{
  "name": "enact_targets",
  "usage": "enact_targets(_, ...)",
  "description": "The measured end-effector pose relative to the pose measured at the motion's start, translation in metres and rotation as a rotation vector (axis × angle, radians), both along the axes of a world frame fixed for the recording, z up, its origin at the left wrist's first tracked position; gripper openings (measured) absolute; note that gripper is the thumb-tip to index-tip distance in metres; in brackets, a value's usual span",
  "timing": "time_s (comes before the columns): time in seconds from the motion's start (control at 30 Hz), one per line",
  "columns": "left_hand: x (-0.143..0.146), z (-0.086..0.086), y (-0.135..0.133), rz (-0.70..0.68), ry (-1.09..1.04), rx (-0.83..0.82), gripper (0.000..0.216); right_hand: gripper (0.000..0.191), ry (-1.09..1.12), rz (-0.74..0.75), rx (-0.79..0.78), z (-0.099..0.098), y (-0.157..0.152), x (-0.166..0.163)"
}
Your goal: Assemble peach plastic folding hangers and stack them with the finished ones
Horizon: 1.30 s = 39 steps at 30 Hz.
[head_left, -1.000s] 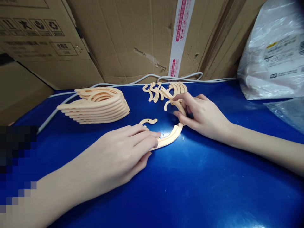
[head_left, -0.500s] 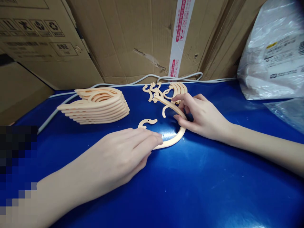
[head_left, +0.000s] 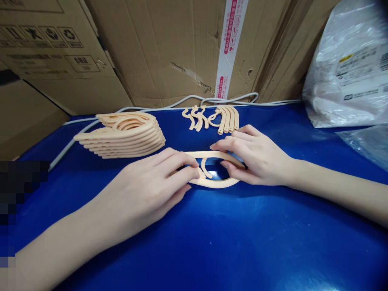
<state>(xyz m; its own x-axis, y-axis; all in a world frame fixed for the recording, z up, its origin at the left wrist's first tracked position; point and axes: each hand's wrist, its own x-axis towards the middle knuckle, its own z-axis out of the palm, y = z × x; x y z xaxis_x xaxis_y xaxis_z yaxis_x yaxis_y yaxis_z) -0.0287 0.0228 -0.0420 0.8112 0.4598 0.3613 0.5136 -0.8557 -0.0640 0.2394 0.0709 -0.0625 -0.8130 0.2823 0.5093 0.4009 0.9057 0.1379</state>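
A cream plastic folding hanger (head_left: 216,184) lies on the blue surface between my hands, its curved arms forming a narrow loop. Inside that loop shows a curved hook (head_left: 206,167). My left hand (head_left: 151,184) is closed on the hanger's left end, which its fingers hide. Around the right bend, my right hand (head_left: 253,155) grips with the thumb inside the loop and the fingers over the far arm. To the left stands a neat stack of folded hangers (head_left: 127,139). Behind my hands lie several loose hook pieces (head_left: 198,119) and curved arm pieces (head_left: 228,119).
Cardboard boxes (head_left: 169,44) wall off the back and left. A pale cable (head_left: 163,108) runs along the rear edge of the blue tabletop (head_left: 218,242). At the right back sits a clear plastic bag (head_left: 330,81) with a printed label.
The far arm of the hanger has swung down toward me, turning the open curve into a narrow loop. My right hand moved slightly nearer with it; my left fingers shifted onto the hook end.
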Motion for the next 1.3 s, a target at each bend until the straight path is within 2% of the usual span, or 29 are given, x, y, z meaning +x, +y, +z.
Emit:
enact_targets(0.3,0.002,0.001,-0.001,-0.018,0.000,0.013,0.015,0.022,-0.029,0.020,0.027,0.001,-0.001,-0.001)
enact_targets(0.53,0.002,0.000,-0.002,-0.028,-0.008,-0.003,0.015,0.022,-0.049,0.065,-0.016,0.003,-0.001,-0.002)
enact_targets(0.93,0.007,-0.001,-0.010,-0.017,0.010,-0.270,0.026,0.020,-0.032,0.119,-0.097,0.003,-0.007,-0.007)
enact_targets(1.3,0.006,-0.005,-0.017,-0.016,-0.013,-0.291,0.022,0.018,-0.040,0.112,-0.172,0.006,-0.009,-0.010)
